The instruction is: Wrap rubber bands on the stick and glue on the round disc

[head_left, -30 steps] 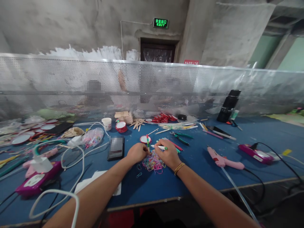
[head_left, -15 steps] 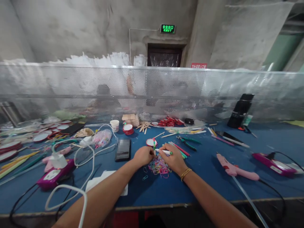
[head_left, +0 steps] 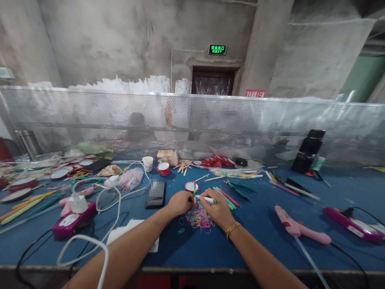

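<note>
View has tilted up — hands (head_left: 181, 202) still pinching: left hand, striped stick (head_left: 195, 188); right hand (head_left: 219, 208), white marker (head_left: 209, 199).

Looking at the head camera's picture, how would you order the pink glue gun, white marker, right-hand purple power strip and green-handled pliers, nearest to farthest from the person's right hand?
1. White marker: held in the right hand.
2. Green-handled pliers: just beyond, slightly right.
3. Pink glue gun: farther right.
4. Purple power strip: far right.
</note>
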{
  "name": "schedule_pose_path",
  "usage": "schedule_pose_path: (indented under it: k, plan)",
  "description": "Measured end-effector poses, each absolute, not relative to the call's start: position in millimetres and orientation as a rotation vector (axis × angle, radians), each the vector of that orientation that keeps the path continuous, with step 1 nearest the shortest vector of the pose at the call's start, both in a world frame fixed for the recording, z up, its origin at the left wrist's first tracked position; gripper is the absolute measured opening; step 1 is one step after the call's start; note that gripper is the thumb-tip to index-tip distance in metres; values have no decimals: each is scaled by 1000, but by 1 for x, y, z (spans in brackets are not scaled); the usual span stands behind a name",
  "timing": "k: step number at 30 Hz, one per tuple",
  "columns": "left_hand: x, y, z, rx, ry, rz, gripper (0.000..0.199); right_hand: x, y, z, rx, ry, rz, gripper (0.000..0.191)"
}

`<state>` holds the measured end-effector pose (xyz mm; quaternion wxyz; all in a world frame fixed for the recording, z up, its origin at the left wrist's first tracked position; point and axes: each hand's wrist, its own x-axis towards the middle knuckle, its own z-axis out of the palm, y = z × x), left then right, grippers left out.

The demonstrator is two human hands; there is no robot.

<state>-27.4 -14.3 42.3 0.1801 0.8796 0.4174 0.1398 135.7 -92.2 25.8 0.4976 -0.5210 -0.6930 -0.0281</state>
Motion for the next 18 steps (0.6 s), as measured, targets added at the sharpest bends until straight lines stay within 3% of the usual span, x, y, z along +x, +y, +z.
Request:
schedule_pose_path:
  k: [18]
  plan:
    - [-26,-12,44,2397,1150,411,15,134,-92,28,-1301,-1648,-56,16]
